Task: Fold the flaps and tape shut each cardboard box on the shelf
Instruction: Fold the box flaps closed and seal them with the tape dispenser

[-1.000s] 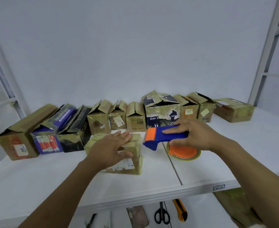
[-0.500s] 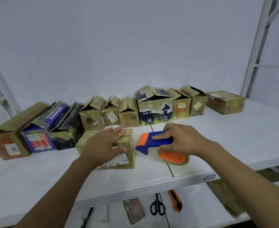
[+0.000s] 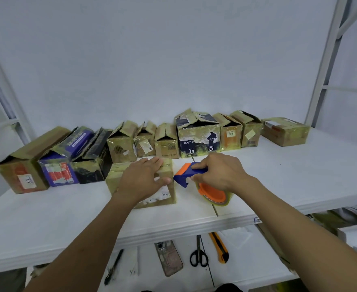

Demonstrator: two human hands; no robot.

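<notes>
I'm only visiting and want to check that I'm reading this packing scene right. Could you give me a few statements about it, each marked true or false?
1. The left hand rests on top of the front box. True.
2. The right hand is empty. False: it grips the tape dispenser.
3. The tape dispenser is to the right of the front box. True.
4. Every box in the back row is folded shut. False: most have flaps standing up; only the far-right box looks closed.
5. The scissors lie on the lower shelf. True.
</notes>
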